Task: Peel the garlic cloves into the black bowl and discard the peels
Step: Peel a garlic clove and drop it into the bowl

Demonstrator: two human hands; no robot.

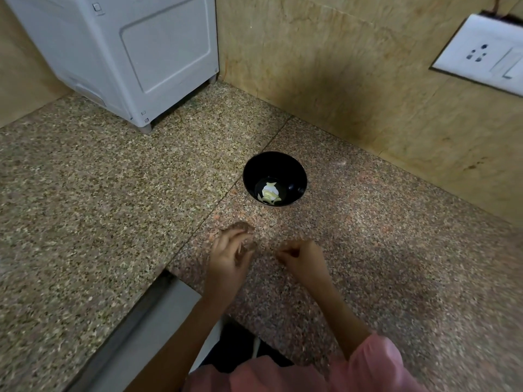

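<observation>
— How many bowls?
— One black bowl (285,165) on the granite counter (113,207). A few peeled garlic cloves (270,195) lie at its bottom, too small to count.
— Hands?
— Two, near the bowl and apart. The left hand (229,256) is loosely curled, nothing visible in it. The right hand (301,257) has its fingertips drawn together; I cannot tell if they pinch anything.

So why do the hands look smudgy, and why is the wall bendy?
Head view: the left hand is smeared by motion, the right hand less; the wide-angle lens bends the wall near the edges; the black bowl looks sharp.
</observation>
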